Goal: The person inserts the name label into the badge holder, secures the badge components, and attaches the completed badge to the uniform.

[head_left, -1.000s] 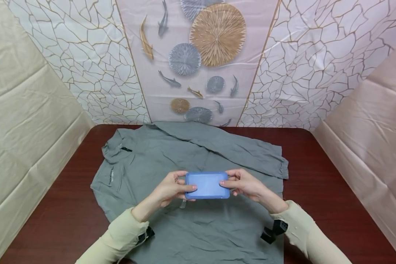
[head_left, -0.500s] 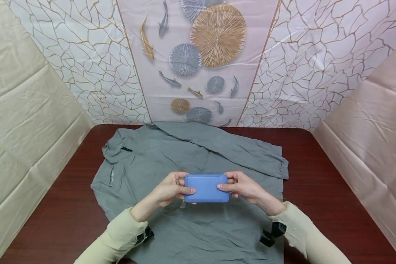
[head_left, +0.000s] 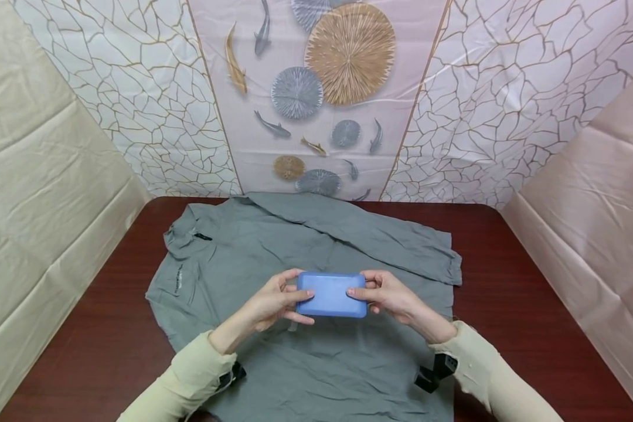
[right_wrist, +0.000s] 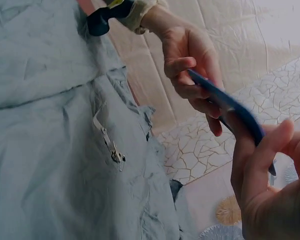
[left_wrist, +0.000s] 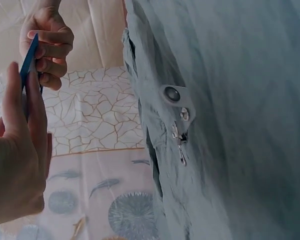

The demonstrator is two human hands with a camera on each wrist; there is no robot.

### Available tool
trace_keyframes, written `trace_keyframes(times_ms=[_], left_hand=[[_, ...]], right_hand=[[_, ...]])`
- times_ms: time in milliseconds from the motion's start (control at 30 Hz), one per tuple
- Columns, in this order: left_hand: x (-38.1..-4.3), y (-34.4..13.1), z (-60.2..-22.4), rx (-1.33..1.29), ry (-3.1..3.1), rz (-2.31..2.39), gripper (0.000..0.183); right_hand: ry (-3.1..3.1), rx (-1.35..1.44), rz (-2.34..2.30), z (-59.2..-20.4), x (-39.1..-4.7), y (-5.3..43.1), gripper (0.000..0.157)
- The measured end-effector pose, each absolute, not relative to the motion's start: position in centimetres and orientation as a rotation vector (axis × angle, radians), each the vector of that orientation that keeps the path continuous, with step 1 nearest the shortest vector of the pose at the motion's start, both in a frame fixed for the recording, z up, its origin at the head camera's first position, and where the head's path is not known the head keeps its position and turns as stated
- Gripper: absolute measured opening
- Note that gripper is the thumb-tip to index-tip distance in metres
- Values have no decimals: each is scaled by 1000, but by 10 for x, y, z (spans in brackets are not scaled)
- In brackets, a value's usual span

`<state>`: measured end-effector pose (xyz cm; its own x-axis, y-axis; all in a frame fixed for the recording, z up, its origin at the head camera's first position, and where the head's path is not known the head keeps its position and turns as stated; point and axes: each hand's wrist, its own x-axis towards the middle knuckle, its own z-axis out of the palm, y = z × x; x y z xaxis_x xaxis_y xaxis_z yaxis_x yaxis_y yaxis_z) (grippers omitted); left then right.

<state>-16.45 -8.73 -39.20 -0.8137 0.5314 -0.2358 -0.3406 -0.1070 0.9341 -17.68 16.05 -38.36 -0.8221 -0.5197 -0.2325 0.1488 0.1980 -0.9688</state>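
Both hands hold a flat, thin blue rectangular case (head_left: pixel 331 295) above a grey-green jacket (head_left: pixel 316 363). My left hand (head_left: pixel 276 299) pinches its left end, thumb on the upper face, with one finger stretched out below the lower edge. At the opposite end my right hand (head_left: pixel 387 295) pinches it the same way. In the left wrist view the case (left_wrist: pixel 29 62) appears edge-on, between the fingers of both hands. A slightly bent profile of the case (right_wrist: pixel 235 110) shows in the right wrist view. Its underside is mostly hidden in the head view.
The jacket lies spread on a dark red-brown table (head_left: pixel 506 281), collar to the left, one sleeve (head_left: pixel 369 234) across the back. A zipper pull (left_wrist: pixel 180 142) and a tab with a round snap (left_wrist: pixel 172 94) show on it. Patterned cloth (head_left: pixel 179 117) hangs behind.
The case has tilted back and forth, and its visible face now looks brighter and smoother. It has risen slightly since half a second ago. Both hands stay at its ends.
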Motion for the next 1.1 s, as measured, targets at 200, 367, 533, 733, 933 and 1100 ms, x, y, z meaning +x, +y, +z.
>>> trace_keyframes(times_ms=[200, 367, 533, 733, 933, 1100], left_hand=[[-165, -88, -391, 155, 1665, 2082, 57], [-165, -89, -392, 156, 1747, 2093, 57], [-164, -89, -390, 208, 1800, 2062, 56], [-163, -90, -387, 241, 1807, 2047, 56], [-165, -93, -388, 221, 1821, 2046, 55], [-165, -94, -391, 201, 1818, 2036, 54]], right_hand=[[1725, -468, -1760, -385, -183, 171, 15], [1533, -578, -1811, -388, -185, 176, 42], [1567, -570, -1822, -391, -184, 174, 60], [1619, -596, -1851, -392, -181, 171, 59], [1657, -611, -1870, -393, -180, 166, 59], [1708, -614, -1872, -393, -179, 161, 59]])
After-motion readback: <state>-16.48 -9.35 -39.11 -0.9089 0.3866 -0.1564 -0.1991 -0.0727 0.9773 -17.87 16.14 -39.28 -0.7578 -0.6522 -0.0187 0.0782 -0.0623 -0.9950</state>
